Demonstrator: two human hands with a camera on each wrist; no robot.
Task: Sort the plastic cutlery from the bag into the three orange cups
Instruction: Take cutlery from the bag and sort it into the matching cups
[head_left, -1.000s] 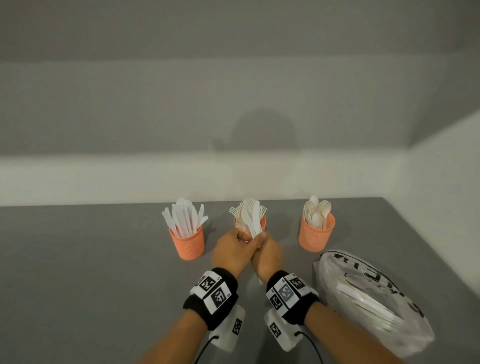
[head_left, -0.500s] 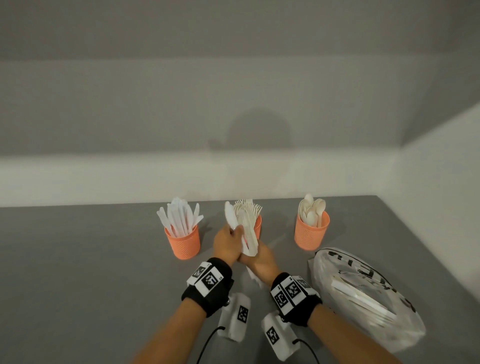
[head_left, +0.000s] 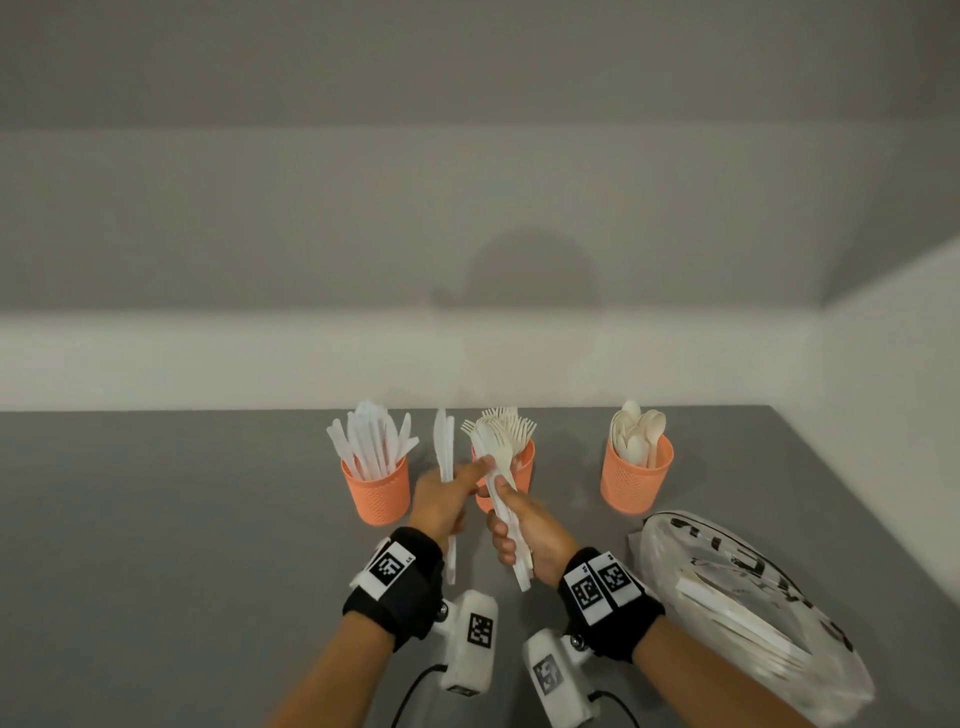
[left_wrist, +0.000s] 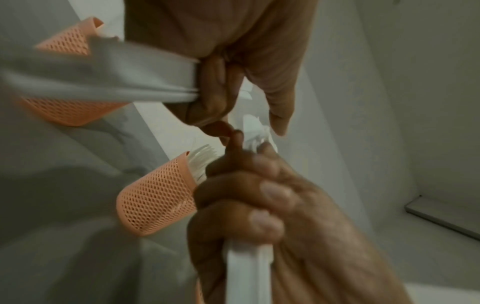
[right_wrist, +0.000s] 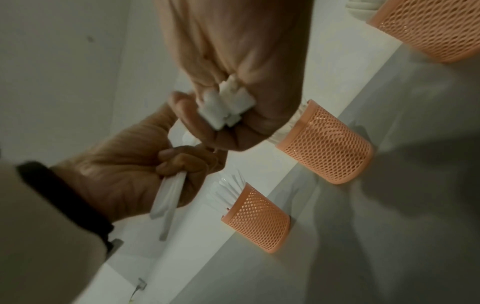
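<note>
Three orange mesh cups stand in a row: the left cup (head_left: 378, 493) holds knives, the middle cup (head_left: 523, 470) forks, the right cup (head_left: 637, 483) spoons. My left hand (head_left: 457, 486) grips a couple of white knives (head_left: 444, 447) upright, between the left and middle cups. My right hand (head_left: 506, 517) grips a bundle of mixed white cutlery (head_left: 500, 460) in front of the middle cup. In the right wrist view the bundle's handle ends (right_wrist: 226, 107) stick out of my fist and the left hand (right_wrist: 124, 179) is curled round the knives (right_wrist: 168, 195). The two hands almost touch.
A clear plastic bag (head_left: 753, 613) with black print lies at the right front, with more white cutlery inside. The grey table (head_left: 156, 545) ends at a white wall behind the cups and another wall on the right.
The hands, joined on one bundle a second ago, have parted. My left hand has drawn the knives out and moved them left; the right hand keeps the rest.
</note>
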